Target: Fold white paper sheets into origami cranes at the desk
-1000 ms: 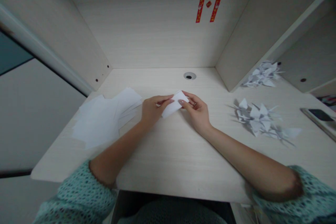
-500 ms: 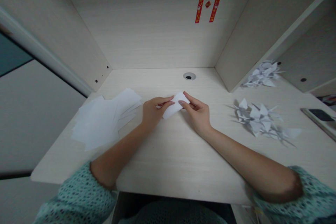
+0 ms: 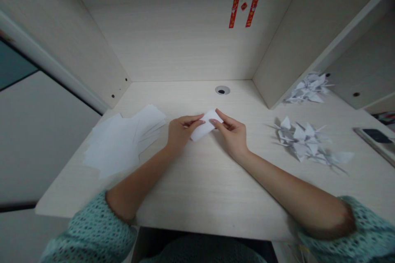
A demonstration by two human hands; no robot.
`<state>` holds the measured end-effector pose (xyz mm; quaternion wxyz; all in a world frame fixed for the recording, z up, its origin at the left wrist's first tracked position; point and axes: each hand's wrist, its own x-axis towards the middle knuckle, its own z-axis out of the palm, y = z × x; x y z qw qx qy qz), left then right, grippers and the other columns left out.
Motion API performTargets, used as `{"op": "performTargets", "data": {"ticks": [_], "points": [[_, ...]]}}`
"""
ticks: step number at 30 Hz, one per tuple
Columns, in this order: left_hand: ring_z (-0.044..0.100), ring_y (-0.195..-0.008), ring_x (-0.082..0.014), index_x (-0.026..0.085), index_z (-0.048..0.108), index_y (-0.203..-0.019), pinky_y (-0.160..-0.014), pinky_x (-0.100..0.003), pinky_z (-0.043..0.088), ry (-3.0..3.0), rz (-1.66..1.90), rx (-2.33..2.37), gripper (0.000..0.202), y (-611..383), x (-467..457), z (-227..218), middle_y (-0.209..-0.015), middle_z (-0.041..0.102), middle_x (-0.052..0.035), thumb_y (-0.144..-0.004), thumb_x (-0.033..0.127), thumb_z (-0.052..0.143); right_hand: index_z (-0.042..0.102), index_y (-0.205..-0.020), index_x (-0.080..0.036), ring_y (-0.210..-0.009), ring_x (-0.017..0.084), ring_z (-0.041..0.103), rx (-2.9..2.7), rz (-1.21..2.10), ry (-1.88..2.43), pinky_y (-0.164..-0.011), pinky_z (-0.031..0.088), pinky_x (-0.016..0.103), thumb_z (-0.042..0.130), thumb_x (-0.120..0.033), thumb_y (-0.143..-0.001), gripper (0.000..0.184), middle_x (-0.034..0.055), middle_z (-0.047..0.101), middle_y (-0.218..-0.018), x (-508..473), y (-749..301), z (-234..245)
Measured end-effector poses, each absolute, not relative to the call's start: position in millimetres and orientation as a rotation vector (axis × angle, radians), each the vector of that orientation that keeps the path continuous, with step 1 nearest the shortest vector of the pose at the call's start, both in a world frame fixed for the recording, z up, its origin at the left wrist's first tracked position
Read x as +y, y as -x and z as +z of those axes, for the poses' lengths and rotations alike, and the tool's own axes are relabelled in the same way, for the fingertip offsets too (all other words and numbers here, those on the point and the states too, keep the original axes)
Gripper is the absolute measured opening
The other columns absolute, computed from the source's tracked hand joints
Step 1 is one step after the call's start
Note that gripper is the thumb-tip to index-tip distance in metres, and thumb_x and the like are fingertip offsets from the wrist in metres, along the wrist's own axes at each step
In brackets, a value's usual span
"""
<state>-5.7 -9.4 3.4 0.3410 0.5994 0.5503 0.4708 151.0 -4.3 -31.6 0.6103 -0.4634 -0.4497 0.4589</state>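
A small folded piece of white paper (image 3: 203,127) is held between my two hands over the middle of the desk. On its left side, my left hand (image 3: 182,131) pinches it with thumb and fingertips. My right hand (image 3: 232,133) grips the opposite side, thumb on the face and index finger along the upper corner. Fingers cover both ends of the paper, and its underside is hidden. To the left of my left hand lies a spread stack of white paper sheets (image 3: 114,146).
Several folded white paper cranes (image 3: 304,139) lie in a pile on the right. Another heap of paper cranes (image 3: 310,87) sits behind, beside the upright panel (image 3: 286,49). A phone (image 3: 376,137) rests at the far right. The desk (image 3: 197,197) has a round cable hole (image 3: 222,90) at the back.
Both hands keep their hold on the paper and have hardly moved. The whole view has shifted very slightly.
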Motion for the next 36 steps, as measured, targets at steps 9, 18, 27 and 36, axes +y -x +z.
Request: {"op": "performTargets", "data": {"ticks": [9, 18, 27, 36], "points": [[0.069, -0.088, -0.021, 0.023, 0.075, -0.097, -0.079, -0.031, 0.053, -1.507, 1.215, 1.41, 0.028, 5, -9, 3, -0.101, 0.074, -0.0048, -0.073, 0.036, 0.071, 0.07, -0.11, -0.017, -0.055, 0.01, 0.048, -1.069, 1.009, 1.088, -0.057, 0.043, 0.028, 0.076, -0.037, -0.066, 0.049, 0.0001, 0.066, -0.066, -6, -151, -29], [0.069, -0.089, -0.022, 0.021, 0.075, -0.094, -0.079, -0.033, 0.054, -1.42, 1.261, 1.362, 0.029, 3, -8, 0, -0.098, 0.074, -0.0065, -0.07, 0.036, 0.074, 0.067, -0.114, -0.019, -0.058, 0.011, 0.052, -1.051, 1.057, 1.039, -0.061, 0.045, 0.028, 0.077, -0.038, -0.065, 0.053, -0.0011, 0.064, -0.067, -6, -151, -26], [0.068, -0.08, -0.0167, 0.022, 0.075, -0.095, -0.073, -0.028, 0.054, -1.461, 1.435, 1.333, 0.026, -2, -18, 4, -0.099, 0.074, -0.0056, -0.073, 0.035, 0.07, 0.073, -0.086, -0.018, -0.072, 0.018, 0.061, -1.24, 1.269, 0.957, -0.066, 0.046, 0.03, 0.073, -0.043, -0.07, 0.03, 0.0039, 0.07, -0.075, -15, -144, -22], [0.069, -0.082, -0.0177, 0.022, 0.076, -0.094, -0.075, -0.029, 0.055, -1.405, 1.442, 1.301, 0.026, -2, -17, 5, -0.096, 0.075, -0.0057, -0.073, 0.036, 0.071, 0.07, -0.068, -0.018, -0.06, 0.013, 0.053, -1.149, 1.306, 1.014, -0.056, 0.038, 0.027, 0.076, -0.046, -0.066, 0.029, 0.0009, 0.064, -0.064, -14, -145, -26]]}}
